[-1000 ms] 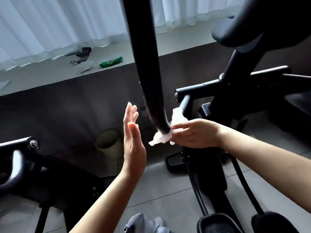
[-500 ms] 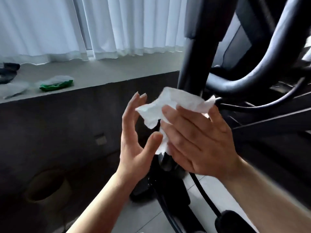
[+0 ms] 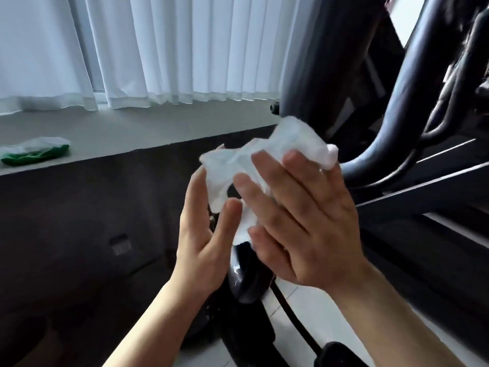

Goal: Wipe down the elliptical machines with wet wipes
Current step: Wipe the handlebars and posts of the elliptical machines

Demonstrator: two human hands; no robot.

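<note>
Now I hold the wipe (image 3: 267, 160) between both hands (image 3: 203, 234), right hand (image 3: 296, 221) gripping, left fingers loose; probably refolding, then back onto the bar (image 3: 312, 62).

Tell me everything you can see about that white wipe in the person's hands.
The crumpled white wet wipe looks thin, soft and slightly see-through, bunched into folds with one corner sticking out to the right. The right hand grips it, fingers spread across its front, in front of a black elliptical machine. The left hand touches its lower left edge.
</note>
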